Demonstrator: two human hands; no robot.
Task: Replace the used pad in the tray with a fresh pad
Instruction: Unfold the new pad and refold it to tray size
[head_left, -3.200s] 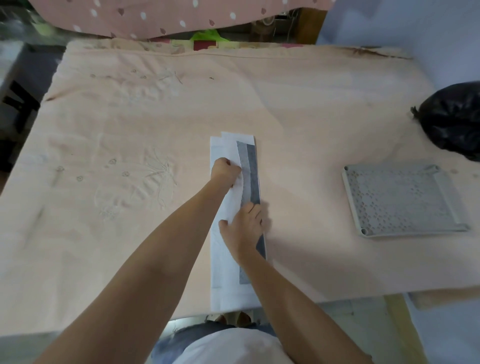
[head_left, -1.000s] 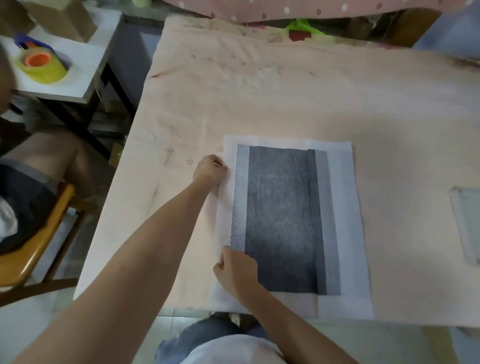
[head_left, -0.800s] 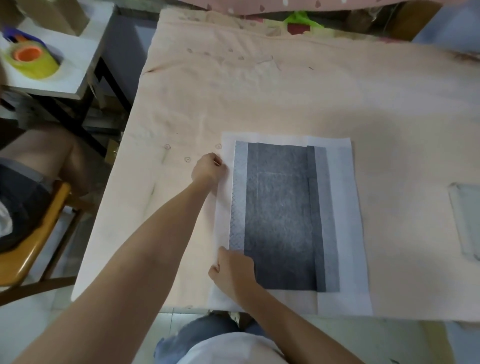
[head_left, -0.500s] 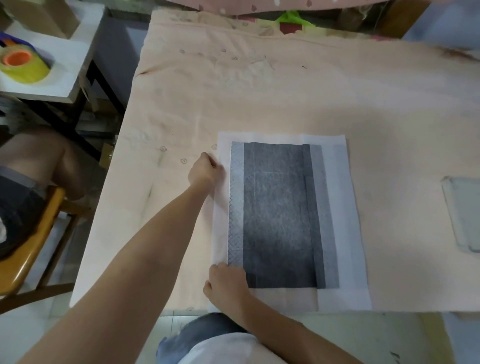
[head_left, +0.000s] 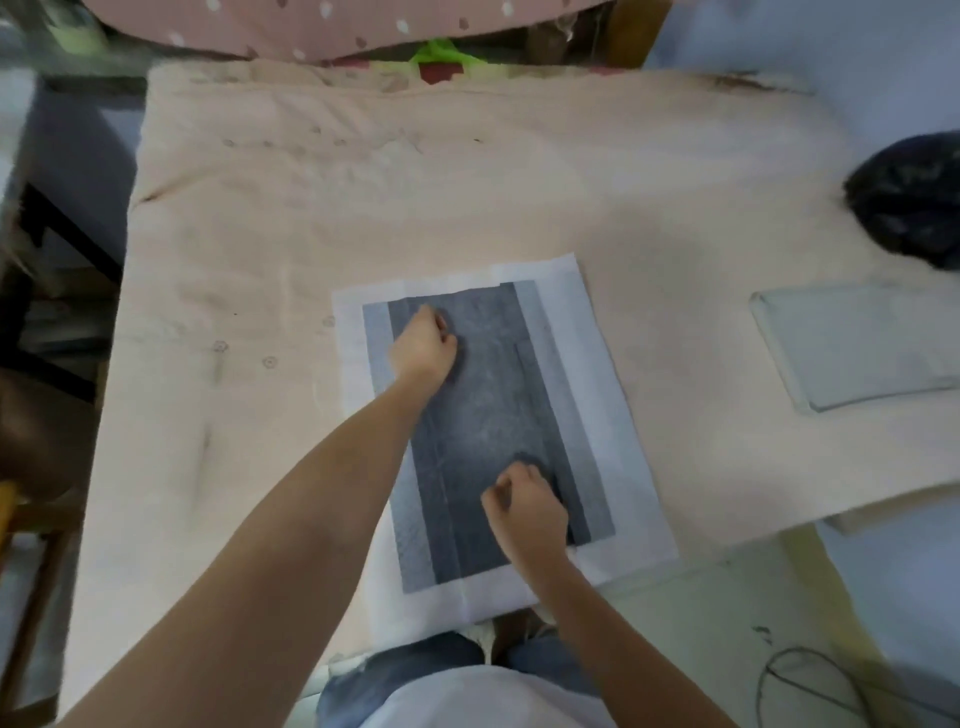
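Grey-centred pad (head_left: 519, 415) lies unfolded on the bench (head_left: 467, 197), left of the tray (head_left: 857, 348). Left hand (head_left: 423, 343) and right hand (head_left: 527, 512) rest on it, fingers curled; grip unclear.

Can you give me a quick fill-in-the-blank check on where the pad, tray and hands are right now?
1. The pad lies unfolded on the ____.
2. Both the left hand and the right hand rest on the pad's ____ centre.
3. The tray sits to the pad's ____.
4. Beyond the tray lies a ____ bag.

Missing words: table; dark grey; right; black
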